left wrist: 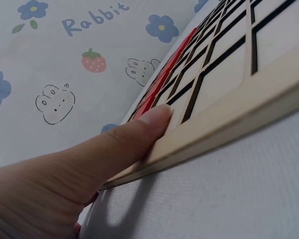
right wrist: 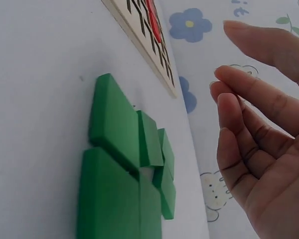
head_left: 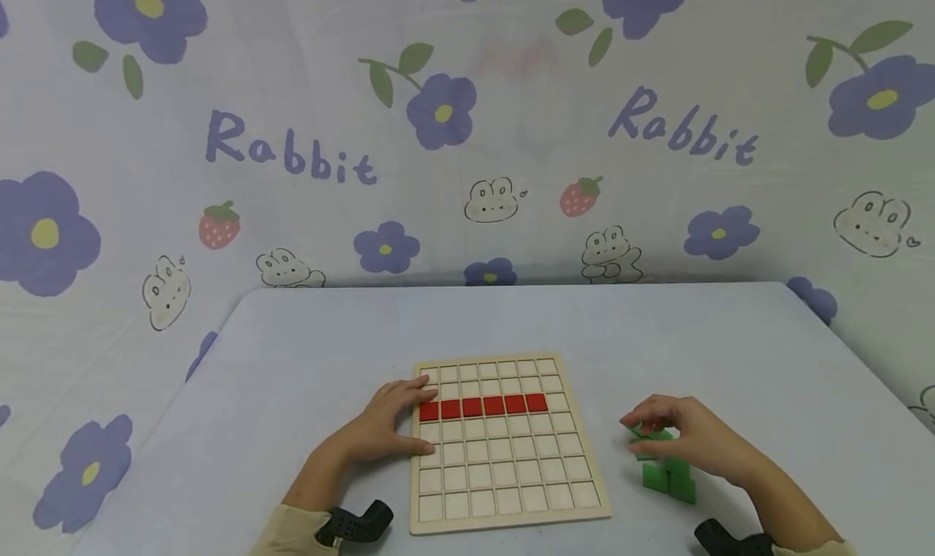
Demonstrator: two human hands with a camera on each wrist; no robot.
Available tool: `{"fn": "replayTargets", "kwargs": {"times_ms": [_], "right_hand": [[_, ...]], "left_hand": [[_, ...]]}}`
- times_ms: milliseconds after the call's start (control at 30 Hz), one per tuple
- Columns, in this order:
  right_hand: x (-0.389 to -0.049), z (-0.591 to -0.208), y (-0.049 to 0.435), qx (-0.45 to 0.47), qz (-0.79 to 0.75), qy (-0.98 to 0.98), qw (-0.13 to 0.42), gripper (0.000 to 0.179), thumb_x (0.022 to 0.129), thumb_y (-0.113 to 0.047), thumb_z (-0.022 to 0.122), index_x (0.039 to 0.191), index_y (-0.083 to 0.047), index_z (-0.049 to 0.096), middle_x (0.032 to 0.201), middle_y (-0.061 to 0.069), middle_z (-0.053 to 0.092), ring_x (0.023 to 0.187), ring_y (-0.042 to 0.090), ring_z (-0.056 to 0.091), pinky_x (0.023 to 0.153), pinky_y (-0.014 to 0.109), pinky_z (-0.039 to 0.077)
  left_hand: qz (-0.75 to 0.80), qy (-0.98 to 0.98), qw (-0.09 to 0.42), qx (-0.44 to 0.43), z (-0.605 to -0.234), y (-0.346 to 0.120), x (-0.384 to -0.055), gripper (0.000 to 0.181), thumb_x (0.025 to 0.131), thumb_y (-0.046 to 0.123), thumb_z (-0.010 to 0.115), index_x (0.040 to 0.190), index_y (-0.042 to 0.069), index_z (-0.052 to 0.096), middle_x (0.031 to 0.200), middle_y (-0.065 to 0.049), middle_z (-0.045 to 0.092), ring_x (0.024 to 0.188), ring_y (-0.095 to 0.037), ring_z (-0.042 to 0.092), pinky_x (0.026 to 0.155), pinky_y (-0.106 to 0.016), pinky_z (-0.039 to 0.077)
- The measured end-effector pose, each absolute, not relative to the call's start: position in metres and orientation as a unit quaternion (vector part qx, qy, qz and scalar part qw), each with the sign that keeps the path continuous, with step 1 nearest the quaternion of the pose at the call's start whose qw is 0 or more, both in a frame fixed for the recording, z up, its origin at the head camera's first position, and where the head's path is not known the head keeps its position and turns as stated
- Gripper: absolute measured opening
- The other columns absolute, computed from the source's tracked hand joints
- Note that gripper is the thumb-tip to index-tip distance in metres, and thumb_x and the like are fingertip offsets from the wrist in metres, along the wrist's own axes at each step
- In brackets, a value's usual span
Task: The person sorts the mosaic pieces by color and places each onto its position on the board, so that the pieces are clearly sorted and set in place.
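Observation:
My left hand [head_left: 380, 426] rests at the left edge of a wooden grid board [head_left: 511, 526], fingers and thumb spread over its rim. In the left wrist view the thumb [left wrist: 134, 132] presses on the board's frame beside the cells. Red square tiles [head_left: 472, 407] fill most of one row, leaving its rightmost cell bare. My right hand [head_left: 690, 434] hovers over several green square tiles [head_left: 682, 481] to the right of the board. Its thumb and fingers are apart with nothing between them, as the right wrist view shows. The green tiles [right wrist: 114, 124] lie close together on the table.
The white table [head_left: 314, 321] extends around the board and the tiles. Behind it hangs a cloth [head_left: 526, 134] printed with purple flowers, rabbits and strawberries. A black strap with a device [head_left: 358, 523] is on the left wrist, and another [head_left: 730, 540] on the right.

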State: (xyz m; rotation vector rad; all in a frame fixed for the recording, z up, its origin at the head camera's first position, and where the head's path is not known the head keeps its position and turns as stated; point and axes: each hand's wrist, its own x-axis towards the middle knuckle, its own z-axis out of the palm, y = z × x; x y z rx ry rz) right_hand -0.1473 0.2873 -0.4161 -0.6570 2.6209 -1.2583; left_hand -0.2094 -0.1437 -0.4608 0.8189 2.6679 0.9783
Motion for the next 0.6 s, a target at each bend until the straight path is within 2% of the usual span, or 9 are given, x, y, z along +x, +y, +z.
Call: {"fn": "replayTargets", "kwargs": {"times_ms": [300, 600], "right_hand": [[-0.136, -0.425, 0.292, -0.223, -0.437, 0.870, 0.055, 0.029, 0.080, -0.020, 0.073, 0.105, -0.006, 0.067, 0.093, 0.006, 0.063, 0.077, 0.010, 0.054, 0.065, 0.020, 0.045], [-0.133, -0.434, 0.299, -0.185, -0.424, 0.884, 0.063, 0.032, 0.078, -0.024, 0.074, 0.105, -0.008, 0.067, 0.088, 0.001, 0.061, 0.075, 0.005, 0.052, 0.061, 0.020, 0.044]], "left_hand": [[0.329, 0.900, 0.090, 0.272, -0.462, -0.144, -0.212, 0.077, 0.072, 0.041, 0.077, 0.138, 0.014, 0.046, 0.152, -0.008, 0.029, 0.139, -0.036, 0.020, 0.110, -0.060, 0.019], [0.331, 0.903, 0.093, 0.259, -0.462, -0.142, -0.214, 0.078, 0.072, 0.042, 0.077, 0.138, 0.017, 0.046, 0.153, -0.005, 0.028, 0.141, -0.033, 0.018, 0.111, -0.058, 0.019]]}}
